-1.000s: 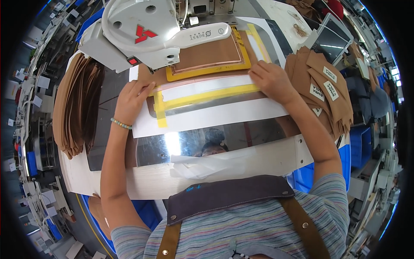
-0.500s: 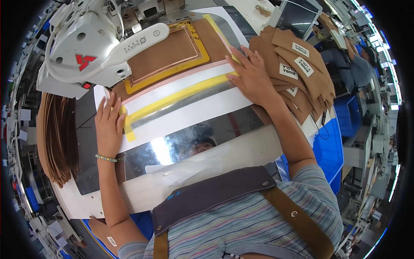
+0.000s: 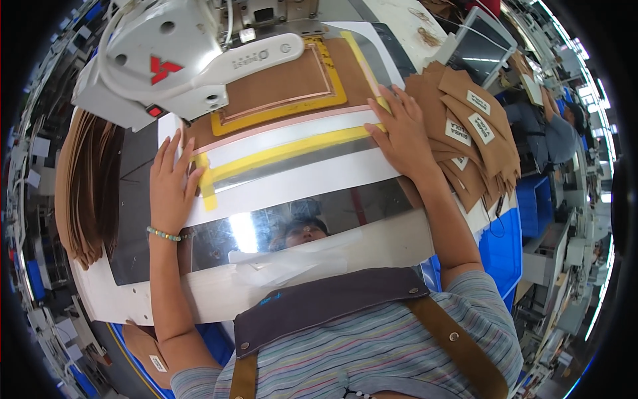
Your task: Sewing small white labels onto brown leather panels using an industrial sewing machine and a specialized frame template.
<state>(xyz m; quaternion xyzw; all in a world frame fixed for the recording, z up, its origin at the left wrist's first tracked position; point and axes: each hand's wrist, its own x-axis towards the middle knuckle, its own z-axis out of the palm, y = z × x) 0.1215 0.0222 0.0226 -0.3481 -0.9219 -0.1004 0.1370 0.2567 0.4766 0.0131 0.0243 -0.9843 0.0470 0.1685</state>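
My left hand (image 3: 171, 186) lies with straightened fingers on the left end of a white sheet and taped template (image 3: 286, 149) with yellow and pink strips. My right hand (image 3: 402, 136) rests with spread fingers on the template's right edge and tape. Between them and behind, a brown piece (image 3: 272, 83) carries a yellow frame (image 3: 332, 90) under the white arm of a sewing machine (image 3: 143, 76). A mirror-like metal plate (image 3: 355, 203) lies in front of the sheet, reflecting a head.
A thick brown stack (image 3: 83, 186) stands at left, fanned labelled brown pieces (image 3: 478, 166) at right. A screen (image 3: 488, 50) is at back right. Blue bins (image 3: 502, 249) sit beside the table. A co-worker (image 3: 555, 139) is at far right.
My fingers, bent and gripping at the template's edge a second ago, now lie straighter and more spread. The camera's view has swung about, shifting the whole scene in the picture.
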